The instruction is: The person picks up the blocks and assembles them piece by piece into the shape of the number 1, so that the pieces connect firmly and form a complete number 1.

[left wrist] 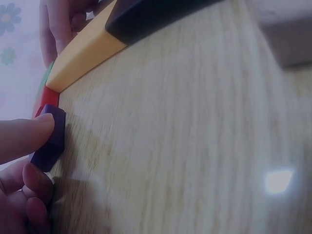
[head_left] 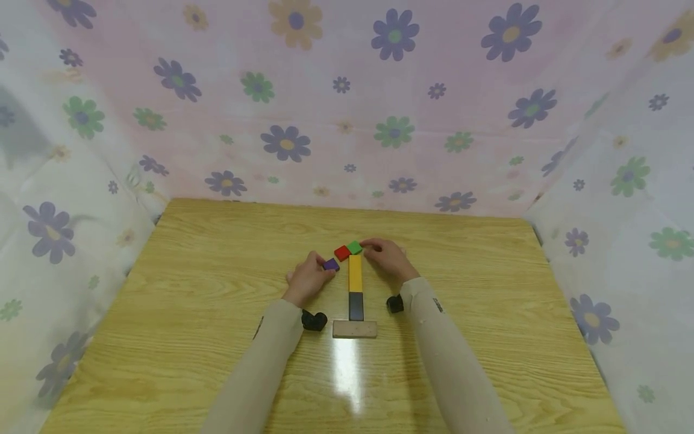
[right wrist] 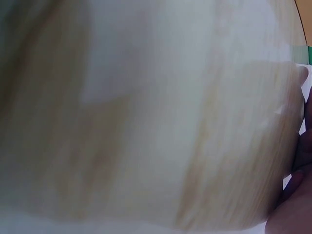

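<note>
My left hand [head_left: 308, 278] pinches a purple block [head_left: 331, 264] between thumb and fingers. In the left wrist view the thumb lies on the block's [left wrist: 51, 139] face. Beside its upper right side lies a red block [head_left: 342, 252], which touches a green block [head_left: 355, 248]. My right hand [head_left: 389, 258] reaches to the green block's right edge with its fingertips, without wrapping round it. Below the green block runs a yellow bar [head_left: 355, 273], then a black block [head_left: 356, 306], end to end. A pale wooden block [head_left: 355, 329] lies crosswise at the foot.
All the blocks lie on a wood-grain table [head_left: 217, 259]. Flower-patterned cloth [head_left: 341, 108] hangs behind and along both sides. Black wrist cameras [head_left: 314, 320] sit at the sleeves. Light glares on the table near the front.
</note>
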Motion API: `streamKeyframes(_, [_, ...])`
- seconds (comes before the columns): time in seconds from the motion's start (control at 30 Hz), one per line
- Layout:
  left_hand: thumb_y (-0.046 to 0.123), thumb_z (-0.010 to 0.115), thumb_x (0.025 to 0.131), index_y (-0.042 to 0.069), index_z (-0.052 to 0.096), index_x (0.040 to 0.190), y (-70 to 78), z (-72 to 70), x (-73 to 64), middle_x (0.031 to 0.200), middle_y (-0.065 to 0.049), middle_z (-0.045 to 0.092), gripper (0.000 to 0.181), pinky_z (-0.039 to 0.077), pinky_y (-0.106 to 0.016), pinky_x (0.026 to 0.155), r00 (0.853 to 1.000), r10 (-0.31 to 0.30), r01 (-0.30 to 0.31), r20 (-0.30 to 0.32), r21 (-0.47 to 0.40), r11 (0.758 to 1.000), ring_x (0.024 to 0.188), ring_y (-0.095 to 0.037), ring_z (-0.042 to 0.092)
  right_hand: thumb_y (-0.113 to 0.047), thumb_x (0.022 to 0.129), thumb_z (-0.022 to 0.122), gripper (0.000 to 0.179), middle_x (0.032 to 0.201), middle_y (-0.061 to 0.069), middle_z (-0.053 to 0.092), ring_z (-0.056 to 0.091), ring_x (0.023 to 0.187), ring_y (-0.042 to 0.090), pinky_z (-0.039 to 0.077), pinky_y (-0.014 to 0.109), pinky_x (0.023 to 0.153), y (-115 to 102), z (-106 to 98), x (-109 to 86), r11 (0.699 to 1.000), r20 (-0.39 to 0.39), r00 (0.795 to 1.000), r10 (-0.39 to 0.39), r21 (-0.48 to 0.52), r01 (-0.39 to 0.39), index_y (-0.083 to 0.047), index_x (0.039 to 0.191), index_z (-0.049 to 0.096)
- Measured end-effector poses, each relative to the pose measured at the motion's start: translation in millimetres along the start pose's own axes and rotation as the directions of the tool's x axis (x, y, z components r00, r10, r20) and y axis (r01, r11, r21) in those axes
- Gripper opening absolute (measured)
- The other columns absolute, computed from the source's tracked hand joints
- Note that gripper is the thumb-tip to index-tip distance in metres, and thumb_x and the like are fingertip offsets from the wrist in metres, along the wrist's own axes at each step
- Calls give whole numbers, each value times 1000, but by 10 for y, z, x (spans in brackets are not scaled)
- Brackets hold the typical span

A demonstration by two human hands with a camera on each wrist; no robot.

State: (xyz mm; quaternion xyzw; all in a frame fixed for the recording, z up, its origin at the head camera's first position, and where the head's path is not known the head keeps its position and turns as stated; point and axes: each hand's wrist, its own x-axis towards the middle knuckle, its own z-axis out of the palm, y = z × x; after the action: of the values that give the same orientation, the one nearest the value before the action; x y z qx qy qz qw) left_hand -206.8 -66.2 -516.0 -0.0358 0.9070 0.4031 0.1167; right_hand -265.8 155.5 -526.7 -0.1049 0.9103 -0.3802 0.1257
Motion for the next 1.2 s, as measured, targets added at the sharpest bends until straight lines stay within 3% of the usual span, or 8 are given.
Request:
streamKeyframes(0.27, [36,63,81,15,49,103,-17,7,38,86,3,57,33,17,-42,74,1000,-22,22,2,-11,1000,80,-19,49,-30,90,50,30,122,1,54,44,116,25,11,50,95,-8,21,-28,1000,6,1000,-27,14,27,-24,119,57])
streamKeyframes(0.5, [36,63,80,14,50,102,18,-20,56,86,2,58,34,17,-42,74,1000,-23,23,0,-23,999,81,-20,48,-30,90,51,29,119,-4,55,46,114,19,11,45,96,-10,29,-8,1000,0,1000,11,19,-11,-26,117,57])
streamKeyframes(0.8, [38,64,80,16,50,103,4,-13,94,86,3,59,35,17,-41,74,1000,-17,17,-2,-14,1000,80,-20,48,-28,90,51,28,108,-4,59,51,99,17,14,46,93,-31,27,-7,999,3,1000,25,37,-25,-25,117,58])
streamKeyframes(1.2, [36,65,79,15,52,102,31,-1,138,82,3,58,34,15,-43,75,1000,-7,6,-6,-51,999,80,-21,46,-27,89,53,29,120,-1,55,48,110,21,8,54,96,10,-1,9,1000,-5,1000,3,16,-3,-23,118,57])
